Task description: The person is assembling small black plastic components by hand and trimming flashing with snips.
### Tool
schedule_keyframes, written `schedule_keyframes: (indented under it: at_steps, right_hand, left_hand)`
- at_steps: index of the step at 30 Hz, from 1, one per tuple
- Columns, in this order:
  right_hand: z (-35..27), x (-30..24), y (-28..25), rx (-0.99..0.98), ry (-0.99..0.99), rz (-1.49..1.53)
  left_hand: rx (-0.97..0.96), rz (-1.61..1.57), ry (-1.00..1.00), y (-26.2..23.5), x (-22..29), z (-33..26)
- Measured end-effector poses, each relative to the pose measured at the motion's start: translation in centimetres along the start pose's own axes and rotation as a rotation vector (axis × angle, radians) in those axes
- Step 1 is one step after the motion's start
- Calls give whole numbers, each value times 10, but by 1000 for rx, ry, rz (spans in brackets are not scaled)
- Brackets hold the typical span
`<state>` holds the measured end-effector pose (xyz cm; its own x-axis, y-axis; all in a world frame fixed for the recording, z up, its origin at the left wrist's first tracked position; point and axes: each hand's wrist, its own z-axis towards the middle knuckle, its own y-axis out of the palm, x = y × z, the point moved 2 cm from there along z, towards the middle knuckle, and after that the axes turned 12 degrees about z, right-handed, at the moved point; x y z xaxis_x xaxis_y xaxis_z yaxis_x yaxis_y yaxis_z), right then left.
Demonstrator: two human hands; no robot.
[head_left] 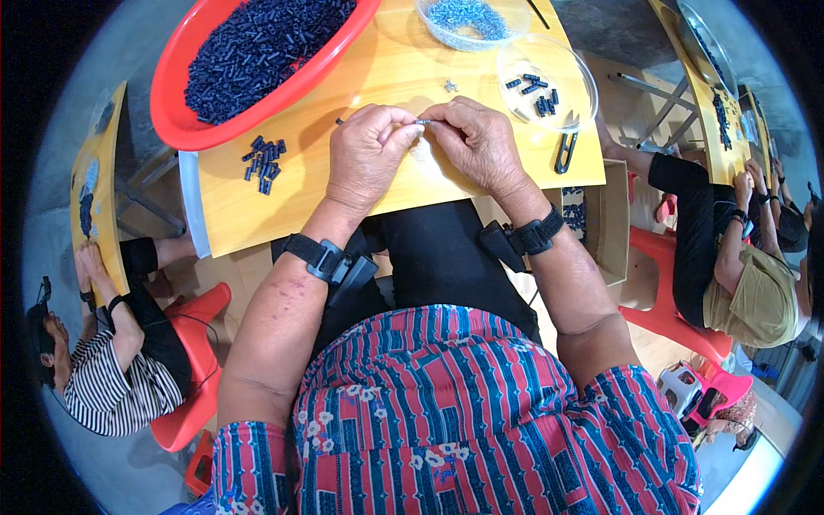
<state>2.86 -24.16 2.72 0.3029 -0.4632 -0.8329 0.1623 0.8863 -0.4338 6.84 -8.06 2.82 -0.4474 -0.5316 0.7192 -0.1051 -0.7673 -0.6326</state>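
My left hand point(365, 163) and my right hand point(482, 148) meet above the yellow table, thumbs and forefingers pinched close together. Between the fingertips shows a tiny greyish piece point(423, 122), too small to name, with both hands on it. A small dark bit point(339, 121) sticks out at the left side of my left hand; what it belongs to is hidden by the fingers. Several short black cylindrical pieces point(264, 161) lie in a loose pile left of my hands. Just beyond the fingertips rests a little cluster of small silvery parts point(451, 86).
A large red basin point(176, 129) full of black pieces stands far left. At the back are a clear tub point(468, 41) of small bluish parts and a clear round lid point(584, 64) holding black pieces. Black-handled snips point(566, 153) lie right. Other people work at tables on both sides.
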Motion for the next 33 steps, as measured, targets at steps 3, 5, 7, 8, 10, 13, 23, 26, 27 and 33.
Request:
schedule_keyframes:
  at_steps: [3,5,7,8,10,13,23,26,27,33]
  right_hand:
    - [-1,0,1,4,37,77]
    - [-1,0,-1,3,34,77]
    - [-1,0,-2,2,31,77]
    - [-1,-1,-2,-1,36,76]
    - [-1,-1,-2,-3,41,76]
    - [-1,-3,-2,-1,25,56]
    - [-1,0,-3,-8,43,55]
    - [-2,1,-4,-2,23,51]
    - [-2,2,-5,5,9,53]
    - [-3,-1,-3,27,32,50]
  left_hand:
    - [0,-9,0,0,0,-1]
    - [0,-14,-2,1,0,0]
    - [2,-19,-3,1,0,0]
    - [3,-18,-3,2,0,0]
    - [4,-26,-7,1,0,-1]
    - [3,-25,0,0,-1,-1]
    - [31,-7,14,0,3,-1]
    - [16,10,14,1,3,-1]
    - [14,2,11,1,3,-1]
    - [6,-5,24,-2,3,-2]
